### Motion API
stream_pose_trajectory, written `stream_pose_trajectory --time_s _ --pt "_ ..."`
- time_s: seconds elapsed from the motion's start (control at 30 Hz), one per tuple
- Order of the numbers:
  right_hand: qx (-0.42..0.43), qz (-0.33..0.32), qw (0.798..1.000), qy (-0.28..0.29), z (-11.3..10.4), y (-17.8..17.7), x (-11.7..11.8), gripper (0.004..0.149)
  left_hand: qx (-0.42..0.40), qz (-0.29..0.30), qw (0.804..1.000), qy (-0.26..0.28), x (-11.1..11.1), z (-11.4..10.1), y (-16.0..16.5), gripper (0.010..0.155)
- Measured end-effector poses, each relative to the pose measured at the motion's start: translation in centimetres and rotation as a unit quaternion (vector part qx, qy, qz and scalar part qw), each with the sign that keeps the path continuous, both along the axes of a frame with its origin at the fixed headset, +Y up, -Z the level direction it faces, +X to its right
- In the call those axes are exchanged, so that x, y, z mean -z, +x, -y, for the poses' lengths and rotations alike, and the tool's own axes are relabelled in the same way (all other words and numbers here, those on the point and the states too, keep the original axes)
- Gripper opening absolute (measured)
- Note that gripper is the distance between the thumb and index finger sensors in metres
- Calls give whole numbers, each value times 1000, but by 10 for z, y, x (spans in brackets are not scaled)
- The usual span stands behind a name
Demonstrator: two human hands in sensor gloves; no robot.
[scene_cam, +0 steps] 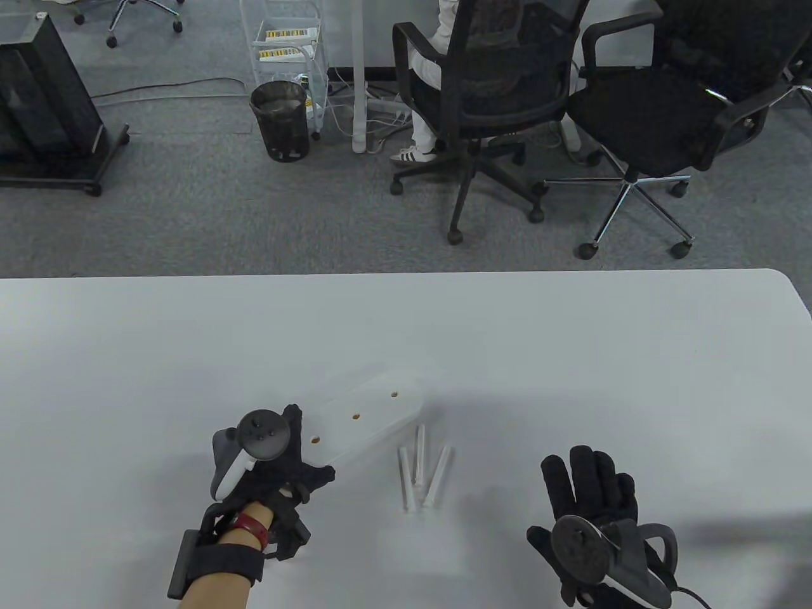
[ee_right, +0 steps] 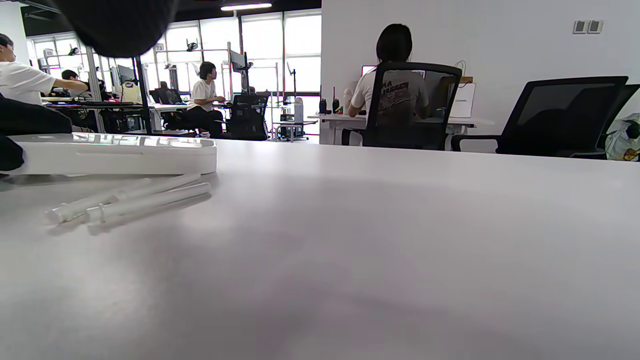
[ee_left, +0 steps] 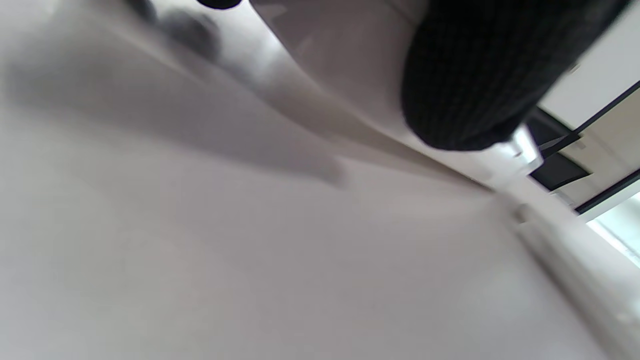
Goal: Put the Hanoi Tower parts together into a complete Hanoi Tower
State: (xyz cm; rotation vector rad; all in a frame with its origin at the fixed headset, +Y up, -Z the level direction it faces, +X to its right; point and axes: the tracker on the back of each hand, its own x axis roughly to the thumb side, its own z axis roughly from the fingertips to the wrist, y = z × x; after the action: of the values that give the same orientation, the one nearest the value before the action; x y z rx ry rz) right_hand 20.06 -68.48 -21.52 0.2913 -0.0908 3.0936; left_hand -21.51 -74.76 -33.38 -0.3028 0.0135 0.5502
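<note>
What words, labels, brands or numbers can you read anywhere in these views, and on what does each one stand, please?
None can be read for certain.
Yellow labels on the white trolley past the table: too small to read.
Print on the back of the seated person's grey T-shirt: blurred, unreadable.
Small sign on the window frame: appears to be a number, too small to confirm.
The white base board, the three white pegs and both gloves' trackers carry no visible text.

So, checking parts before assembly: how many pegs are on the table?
3 pegs: left peg, middle peg and right peg, clustered beside the base. None look hidden.
</note>
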Motion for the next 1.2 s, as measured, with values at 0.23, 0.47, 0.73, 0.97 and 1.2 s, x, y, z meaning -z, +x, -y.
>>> stream_pose_trajectory --time_s 0.23,0.47,0.73,0.97,1.2 --pt "-11 -1 1000 -14 6 -2 1 91 77 -2 996 -35 3 5 5 117" --pt "-22 -14 1000 -15 8 -9 6 89 66 -1 998 -24 -2 12 0 117" --pt "-70 -57 996 5 -16 -39 23 82 49 -2 999 -21 -5 13 -2 116" --pt "-75 -69 995 -9 -41 -87 60 69 47 0 999 -27 -5 11 -1 117" --pt "-203 -102 974 1 -34 -141 92 60 45 1 999 -28 -5 10 -1 117"
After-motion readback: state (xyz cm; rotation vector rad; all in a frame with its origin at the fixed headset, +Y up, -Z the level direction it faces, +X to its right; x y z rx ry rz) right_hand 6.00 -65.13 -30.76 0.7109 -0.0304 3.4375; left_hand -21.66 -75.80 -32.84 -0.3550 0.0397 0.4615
